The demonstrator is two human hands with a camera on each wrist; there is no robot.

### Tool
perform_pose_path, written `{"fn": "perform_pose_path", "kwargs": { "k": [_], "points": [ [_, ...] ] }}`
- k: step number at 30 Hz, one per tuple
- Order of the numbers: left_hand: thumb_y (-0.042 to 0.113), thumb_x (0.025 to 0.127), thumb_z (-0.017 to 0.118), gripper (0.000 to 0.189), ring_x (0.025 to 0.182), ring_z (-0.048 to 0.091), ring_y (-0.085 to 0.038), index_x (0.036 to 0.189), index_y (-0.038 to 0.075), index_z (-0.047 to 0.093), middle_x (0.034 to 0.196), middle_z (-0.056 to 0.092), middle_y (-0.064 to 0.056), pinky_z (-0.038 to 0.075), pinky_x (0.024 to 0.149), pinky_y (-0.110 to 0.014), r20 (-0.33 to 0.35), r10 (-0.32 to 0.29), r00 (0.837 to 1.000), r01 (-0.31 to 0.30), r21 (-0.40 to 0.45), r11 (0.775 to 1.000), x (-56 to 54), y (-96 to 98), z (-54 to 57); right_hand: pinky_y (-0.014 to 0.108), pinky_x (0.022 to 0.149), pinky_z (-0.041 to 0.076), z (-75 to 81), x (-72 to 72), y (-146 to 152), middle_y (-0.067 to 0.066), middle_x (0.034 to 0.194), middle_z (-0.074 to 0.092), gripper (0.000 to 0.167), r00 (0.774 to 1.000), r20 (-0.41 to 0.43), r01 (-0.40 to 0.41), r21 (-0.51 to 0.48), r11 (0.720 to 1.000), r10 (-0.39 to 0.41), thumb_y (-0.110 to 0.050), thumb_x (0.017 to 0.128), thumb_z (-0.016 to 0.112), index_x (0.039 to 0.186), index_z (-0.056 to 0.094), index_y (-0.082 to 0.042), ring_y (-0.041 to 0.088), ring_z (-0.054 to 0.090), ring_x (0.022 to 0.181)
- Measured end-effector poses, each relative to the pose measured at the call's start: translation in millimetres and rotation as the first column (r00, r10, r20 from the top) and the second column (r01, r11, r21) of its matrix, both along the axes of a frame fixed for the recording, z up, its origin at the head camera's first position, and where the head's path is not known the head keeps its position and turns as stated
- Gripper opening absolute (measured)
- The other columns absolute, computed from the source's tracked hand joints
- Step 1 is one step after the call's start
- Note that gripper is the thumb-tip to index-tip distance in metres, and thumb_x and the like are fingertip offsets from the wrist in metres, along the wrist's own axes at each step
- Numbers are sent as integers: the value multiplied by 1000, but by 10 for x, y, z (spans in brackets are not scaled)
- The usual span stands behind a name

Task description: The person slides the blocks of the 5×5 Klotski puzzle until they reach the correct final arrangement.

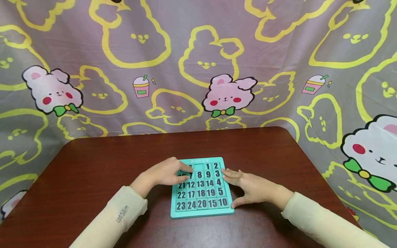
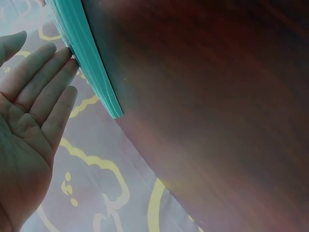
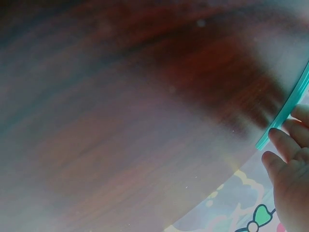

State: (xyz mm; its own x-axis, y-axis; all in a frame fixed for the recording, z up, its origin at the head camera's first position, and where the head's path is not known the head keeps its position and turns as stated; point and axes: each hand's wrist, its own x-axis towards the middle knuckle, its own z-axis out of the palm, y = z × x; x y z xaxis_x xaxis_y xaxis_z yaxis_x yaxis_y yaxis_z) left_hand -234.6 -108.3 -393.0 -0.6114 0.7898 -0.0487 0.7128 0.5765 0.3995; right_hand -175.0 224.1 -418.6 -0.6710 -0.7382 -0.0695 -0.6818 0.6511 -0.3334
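Note:
A turquoise sliding number puzzle [image 1: 202, 214] lies flat on the table, its numbered tiles facing up. The gap among the tiles is in the top row, left of the 1 tile [image 1: 207, 166]. My left hand [image 1: 164, 173] reaches over the upper left corner, index finger and thumb on the tiles near the 7 tile [image 1: 191, 175]; it partly hides the tiles there. Along the right side, my right hand [image 1: 252, 187] touches the frame with its fingertips, the thumb at the lower right corner. Each wrist view shows the puzzle's edge [image 2: 89, 58] beside extended fingers.
The dark reddish-brown wooden table [image 1: 124, 155] has rounded far corners. Behind it and at both sides hangs a grey-pink curtain [image 1: 186, 44] printed with yellow outlines and cartoon rabbits.

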Motion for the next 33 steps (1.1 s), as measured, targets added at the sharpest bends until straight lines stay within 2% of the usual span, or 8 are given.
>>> {"fn": "perform_pose_path", "kwargs": {
  "k": [7, 10, 17, 20, 21, 27, 30, 33],
  "points": [
    [25, 94, 63, 35, 48, 33, -2, 127, 15, 70, 125, 70, -1, 42, 60, -20, 7, -3, 1000, 3, 6, 1000, -10, 10, 17, 58, 114, 32, 15, 12, -4, 14, 162, 30, 99, 1000, 2, 2, 3, 1000, -2, -68, 79, 65, 149, 43, -2, 32, 34, 148],
    [24, 94, 63, 35, 61, 49, 1, 126, 14, 70, 125, 70, -2, 48, 67, -20, -7, -10, 1000, 10, 3, 1000, -13, 27, 22, 58, 113, 33, 16, 13, -3, 14, 162, 30, 99, 1000, 1, 2, 3, 1000, -2, -68, 79, 65, 149, 43, -2, 32, 34, 148],
    [22, 94, 63, 34, 55, 48, -4, 126, 11, 70, 126, 70, -6, 51, 73, -25, -27, -66, 997, 67, 16, 998, -26, 119, 65, 59, 114, 32, 21, 12, -6, 14, 162, 30, 99, 1000, 1, -1, 2, 1000, 1, -68, 78, 66, 149, 43, -2, 31, 34, 148],
    [22, 95, 62, 34, 79, 67, -4, 126, 11, 70, 126, 70, -5, 55, 84, -27, -34, -80, 996, 80, 11, 997, -38, 179, 75, 58, 114, 32, 19, 6, -5, 13, 162, 30, 99, 1000, 5, 3, 0, 1000, -3, -68, 78, 66, 149, 42, -3, 30, 33, 148],
    [23, 95, 62, 35, 85, 68, -6, 126, 11, 70, 126, 70, -4, 56, 86, -29, -31, -81, 996, 81, 6, 997, -42, 201, 79, 58, 114, 32, 21, 7, -4, 13, 163, 29, 99, 1000, 7, 6, 1, 1000, -6, -68, 78, 66, 149, 42, -3, 30, 32, 149],
    [24, 95, 61, 35, 92, 71, -11, 127, 10, 69, 127, 69, -3, 56, 91, -31, -27, -103, 994, 103, -11, 995, -72, 335, 89, 59, 113, 33, 21, 8, 9, 14, 162, 31, 99, 1000, 1, 4, -7, 1000, -4, -68, 79, 66, 149, 43, -2, 33, 33, 148],
    [24, 96, 61, 36, 109, 69, -11, 128, 11, 69, 128, 68, -2, 55, 96, -33, -26, -111, 993, 110, -26, 994, -75, 390, 87, 59, 114, 32, 25, 4, 10, 13, 163, 30, 99, 1000, 10, 7, -4, 1000, -7, -68, 78, 66, 150, 42, -3, 32, 32, 148],
    [25, 97, 62, 36, 113, 67, -11, 129, 11, 68, 130, 68, -2, 54, 98, -33, -19, -116, 993, 115, -38, 993, -82, 437, 80, 57, 115, 31, 31, 0, 6, 10, 163, 28, 100, 1000, 26, 16, 4, 1000, -16, -69, 78, 66, 150, 41, -5, 29, 31, 149]
  ]
}}
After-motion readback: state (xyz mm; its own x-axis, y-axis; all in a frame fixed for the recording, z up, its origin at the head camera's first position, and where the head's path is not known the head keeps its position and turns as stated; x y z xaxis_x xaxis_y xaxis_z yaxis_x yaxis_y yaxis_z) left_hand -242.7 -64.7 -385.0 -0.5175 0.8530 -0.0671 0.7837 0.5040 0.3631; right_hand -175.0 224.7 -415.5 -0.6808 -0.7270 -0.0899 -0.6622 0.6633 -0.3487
